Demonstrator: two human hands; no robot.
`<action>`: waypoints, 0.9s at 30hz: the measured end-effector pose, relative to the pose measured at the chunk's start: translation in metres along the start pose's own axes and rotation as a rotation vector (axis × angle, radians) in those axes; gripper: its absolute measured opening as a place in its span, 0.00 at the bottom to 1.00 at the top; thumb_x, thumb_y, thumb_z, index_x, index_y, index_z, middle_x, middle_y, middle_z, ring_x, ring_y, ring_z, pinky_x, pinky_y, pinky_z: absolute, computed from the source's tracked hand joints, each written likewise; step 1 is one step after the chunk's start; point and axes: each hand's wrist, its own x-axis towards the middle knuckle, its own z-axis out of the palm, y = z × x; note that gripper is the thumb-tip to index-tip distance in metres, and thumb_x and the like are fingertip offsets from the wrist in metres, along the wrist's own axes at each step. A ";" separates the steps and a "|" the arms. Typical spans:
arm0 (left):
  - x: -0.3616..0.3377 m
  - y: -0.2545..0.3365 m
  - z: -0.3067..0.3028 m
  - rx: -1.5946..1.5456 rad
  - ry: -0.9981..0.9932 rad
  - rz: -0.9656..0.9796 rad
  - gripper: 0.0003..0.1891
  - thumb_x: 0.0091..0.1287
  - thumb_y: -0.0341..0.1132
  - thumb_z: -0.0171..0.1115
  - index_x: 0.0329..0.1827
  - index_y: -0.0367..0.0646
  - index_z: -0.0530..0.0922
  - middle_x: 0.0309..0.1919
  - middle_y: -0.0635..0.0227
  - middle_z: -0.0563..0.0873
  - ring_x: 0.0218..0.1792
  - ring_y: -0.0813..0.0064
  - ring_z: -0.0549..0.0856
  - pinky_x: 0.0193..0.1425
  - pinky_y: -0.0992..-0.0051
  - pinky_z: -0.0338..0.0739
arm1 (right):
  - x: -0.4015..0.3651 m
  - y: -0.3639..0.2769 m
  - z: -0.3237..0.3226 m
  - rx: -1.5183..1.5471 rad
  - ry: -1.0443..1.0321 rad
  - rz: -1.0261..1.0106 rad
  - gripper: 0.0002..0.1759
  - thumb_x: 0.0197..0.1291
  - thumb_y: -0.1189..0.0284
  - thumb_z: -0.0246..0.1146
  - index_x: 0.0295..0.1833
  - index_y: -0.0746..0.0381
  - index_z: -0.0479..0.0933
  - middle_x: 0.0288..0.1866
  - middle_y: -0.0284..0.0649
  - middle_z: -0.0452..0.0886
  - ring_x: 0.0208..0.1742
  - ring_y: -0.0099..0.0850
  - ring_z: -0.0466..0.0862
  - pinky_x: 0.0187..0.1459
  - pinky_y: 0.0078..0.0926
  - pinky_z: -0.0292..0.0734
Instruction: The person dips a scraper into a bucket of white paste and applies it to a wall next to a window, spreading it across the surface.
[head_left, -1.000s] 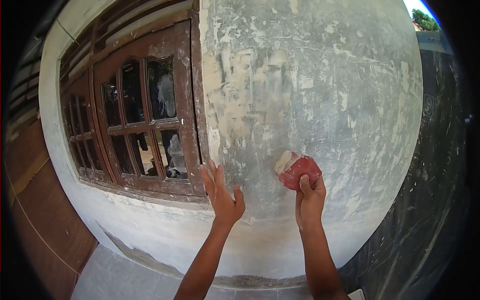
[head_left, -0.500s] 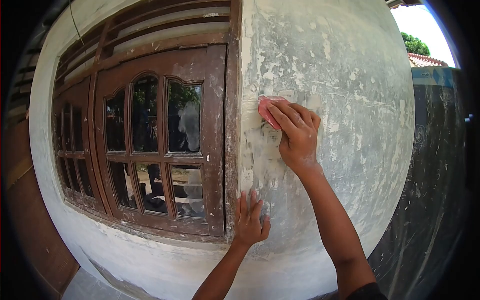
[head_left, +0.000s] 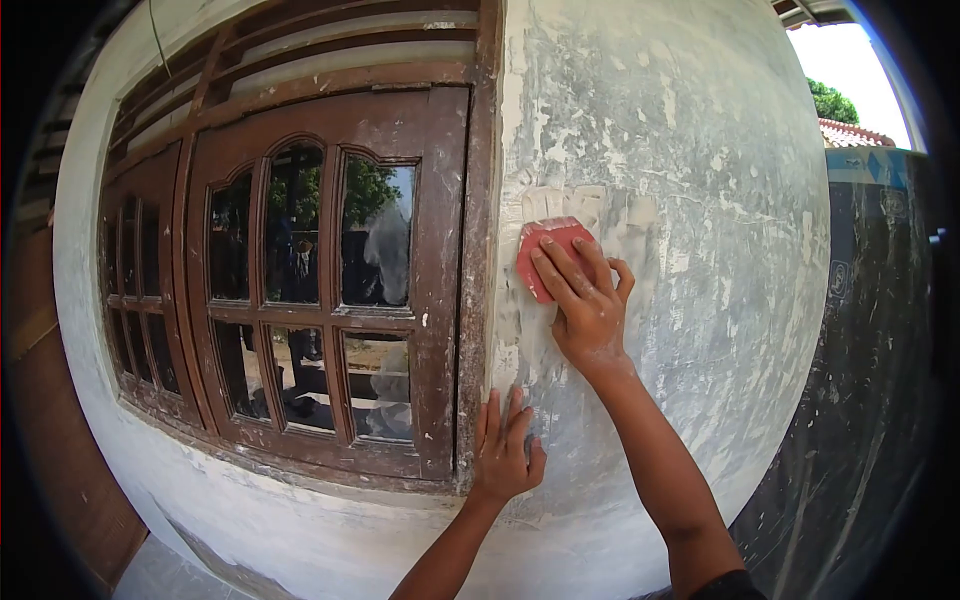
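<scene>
My right hand [head_left: 590, 310] holds a flat red scraper [head_left: 550, 250] against the wall [head_left: 700, 300], with its fingers pressed on the scraper's face. Pale paste lies along the scraper's upper edge, and fresh pale smears [head_left: 575, 202] show on the wall just above it. Lower down, my left hand [head_left: 507, 452] rests on the wall beside the window frame, fingers apart and holding nothing. The wall is grey with patchy whitish streaks.
A brown wooden window [head_left: 330, 310] with glass panes fills the left side, its frame [head_left: 482, 250] close to both hands. At the right stands a dark, splattered sheet [head_left: 850, 380] with a blue top band. Wooden slats run above the window.
My right hand and the red scraper have moved down the wall, and the scraper now lies flatter. More pale paste shows above it. My left hand stays on the wall.
</scene>
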 end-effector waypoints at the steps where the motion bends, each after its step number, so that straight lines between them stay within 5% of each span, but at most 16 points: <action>1: 0.000 0.002 0.000 -0.001 0.000 0.002 0.27 0.67 0.32 0.61 0.70 0.34 0.70 0.76 0.39 0.74 0.81 0.32 0.63 0.85 0.41 0.52 | -0.008 -0.004 -0.007 -0.016 -0.039 0.010 0.35 0.53 0.86 0.64 0.67 0.50 0.84 0.70 0.30 0.84 0.70 0.38 0.79 0.70 0.48 0.59; 12: 0.001 0.001 -0.001 0.009 0.002 0.009 0.28 0.67 0.31 0.59 0.70 0.34 0.69 0.76 0.39 0.74 0.80 0.32 0.65 0.85 0.40 0.51 | 0.041 0.004 0.010 0.020 0.045 0.034 0.36 0.51 0.87 0.64 0.68 0.51 0.83 0.70 0.29 0.84 0.71 0.38 0.78 0.69 0.49 0.62; 21: 0.002 0.003 -0.001 -0.001 0.020 0.000 0.28 0.66 0.31 0.60 0.70 0.34 0.69 0.76 0.38 0.74 0.80 0.32 0.66 0.85 0.40 0.52 | -0.052 -0.026 -0.018 -0.009 -0.052 0.054 0.34 0.54 0.84 0.65 0.67 0.50 0.85 0.71 0.30 0.84 0.74 0.37 0.78 0.72 0.50 0.57; 27: 0.001 0.002 -0.001 0.011 -0.003 0.017 0.29 0.64 0.29 0.60 0.70 0.33 0.67 0.75 0.34 0.74 0.80 0.29 0.64 0.84 0.40 0.51 | 0.027 -0.008 -0.013 0.032 0.063 0.030 0.37 0.52 0.87 0.63 0.69 0.51 0.83 0.70 0.30 0.85 0.72 0.38 0.78 0.71 0.50 0.58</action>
